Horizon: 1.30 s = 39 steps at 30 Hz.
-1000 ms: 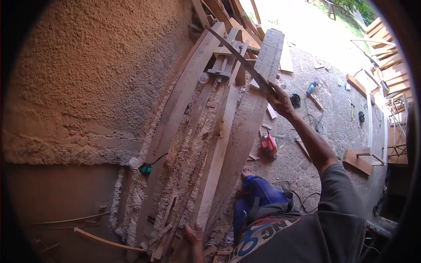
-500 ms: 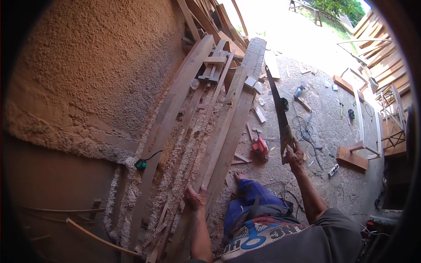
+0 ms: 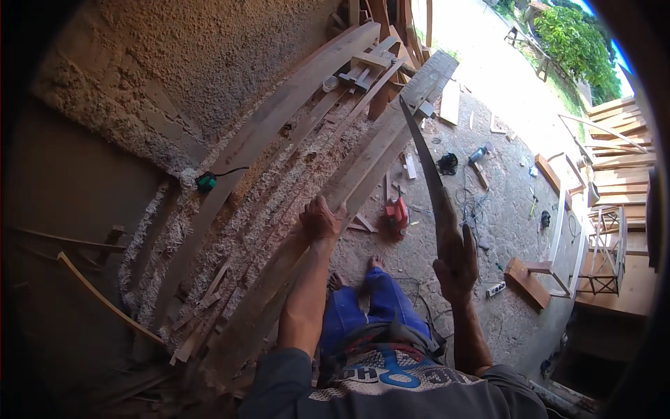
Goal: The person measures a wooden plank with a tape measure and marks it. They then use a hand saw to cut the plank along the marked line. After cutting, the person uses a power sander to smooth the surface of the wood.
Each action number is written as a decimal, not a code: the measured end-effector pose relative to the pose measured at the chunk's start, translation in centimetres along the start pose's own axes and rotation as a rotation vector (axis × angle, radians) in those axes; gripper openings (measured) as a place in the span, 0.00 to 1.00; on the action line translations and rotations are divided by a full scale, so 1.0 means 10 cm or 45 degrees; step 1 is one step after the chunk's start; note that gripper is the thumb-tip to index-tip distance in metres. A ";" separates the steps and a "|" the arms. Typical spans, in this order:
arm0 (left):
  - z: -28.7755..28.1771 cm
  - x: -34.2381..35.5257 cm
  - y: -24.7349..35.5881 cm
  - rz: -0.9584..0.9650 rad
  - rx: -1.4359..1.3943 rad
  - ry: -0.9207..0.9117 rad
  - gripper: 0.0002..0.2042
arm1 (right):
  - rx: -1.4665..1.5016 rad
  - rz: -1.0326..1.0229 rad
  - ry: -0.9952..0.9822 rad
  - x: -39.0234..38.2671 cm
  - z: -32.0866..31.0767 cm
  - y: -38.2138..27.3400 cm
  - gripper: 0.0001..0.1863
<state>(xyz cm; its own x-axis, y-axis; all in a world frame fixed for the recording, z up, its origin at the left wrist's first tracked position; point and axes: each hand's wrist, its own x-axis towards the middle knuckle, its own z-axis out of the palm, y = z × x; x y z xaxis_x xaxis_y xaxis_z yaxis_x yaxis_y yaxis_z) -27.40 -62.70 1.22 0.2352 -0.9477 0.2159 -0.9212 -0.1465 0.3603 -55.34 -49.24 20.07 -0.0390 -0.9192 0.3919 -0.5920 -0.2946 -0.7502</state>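
Note:
My right hand point(image 3: 457, 269) is closed round the wooden handle of a handsaw point(image 3: 430, 171). Its long dark blade points away from me, and in the picture its tip overlaps the far part of the planks. My left hand point(image 3: 323, 220) grips the edge of a long wooden board point(image 3: 357, 166), fingers on top of it. The board lies along a thick beam point(image 3: 431, 75) that slants from near left to far right. I cannot tell whether the blade touches the wood.
Shavings cover the bench beside a second long plank point(image 3: 262, 140), which bears a green tape measure point(image 3: 206, 182). A red power tool point(image 3: 396, 215), a black round object point(image 3: 447, 164), cables point(image 3: 471, 206) and a power strip point(image 3: 495, 290) lie on the floor. A rough wall point(image 3: 188, 77) stands left.
The view has shifted. My left hand has moved farther forward along the board. The saw has come closer to the planks, its tip now overlapping them instead of standing off to their right.

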 end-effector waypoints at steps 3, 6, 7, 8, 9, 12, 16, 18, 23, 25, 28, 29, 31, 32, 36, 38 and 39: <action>0.01 0.01 0.06 0.021 0.033 -0.020 0.28 | -0.154 -0.005 0.016 0.03 0.16 -0.02 0.31; -0.02 -0.01 0.14 0.009 0.042 -0.092 0.28 | -0.027 0.140 -0.081 0.01 0.17 0.21 0.24; -0.04 0.00 0.19 0.004 0.034 -0.120 0.28 | -0.117 0.004 -0.107 0.03 0.14 0.26 0.24; -0.04 -0.01 0.17 0.015 0.032 -0.090 0.27 | -0.184 -0.122 -0.132 0.02 0.16 0.27 0.24; -0.04 -0.01 0.15 0.024 0.030 -0.061 0.27 | -0.183 -0.154 -0.167 0.00 0.18 0.26 0.23; -0.09 -0.04 0.16 0.020 0.046 -0.098 0.26 | -0.028 -0.022 -0.291 -0.15 0.16 0.42 0.24; -0.12 0.01 0.21 0.016 0.080 -0.165 0.24 | 0.031 -0.079 -0.342 -0.23 0.11 0.71 0.27; -0.13 0.04 0.19 -0.043 0.073 -0.243 0.24 | 0.096 -0.118 -0.343 -0.24 0.09 0.79 0.25; -0.17 0.17 0.46 -0.341 0.138 -0.427 0.24 | 0.118 -0.205 -0.482 -0.20 -0.13 1.13 0.24; -0.19 0.17 0.41 -0.364 0.200 -0.485 0.25 | 0.148 -0.266 -0.458 -0.18 -0.11 1.21 0.27; -0.12 0.15 0.42 -0.360 0.134 -0.435 0.27 | 0.221 -0.222 -0.468 -0.16 -0.14 1.26 0.29; -0.12 0.17 0.45 -0.384 0.124 -0.434 0.27 | 0.259 -0.193 -0.477 -0.12 -0.15 1.27 0.29; -0.12 0.19 0.49 -0.431 0.102 -0.432 0.28 | 0.287 -0.179 -0.455 -0.09 -0.16 1.31 0.29; -0.09 0.18 0.43 -0.417 0.124 -0.416 0.28 | 0.318 -0.165 -0.453 -0.09 -0.14 1.29 0.29; 0.00 0.19 0.28 -0.409 0.148 -0.413 0.29 | 0.345 -0.084 -0.509 -0.03 -0.14 1.19 0.29; -0.03 0.26 0.29 -0.449 0.113 -0.450 0.30 | 0.357 -0.102 -0.517 0.00 -0.11 1.16 0.29; -0.07 0.32 0.30 -0.478 0.088 -0.474 0.31 | 0.368 -0.085 -0.525 0.03 -0.09 1.13 0.29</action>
<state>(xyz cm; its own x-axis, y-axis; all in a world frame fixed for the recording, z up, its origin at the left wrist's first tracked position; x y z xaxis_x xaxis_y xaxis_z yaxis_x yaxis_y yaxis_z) -29.17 -65.99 3.60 0.4380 -0.8612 -0.2577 -0.8163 -0.5011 0.2872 -62.75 -52.60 12.23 0.3470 -0.9053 0.2448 -0.3333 -0.3631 -0.8701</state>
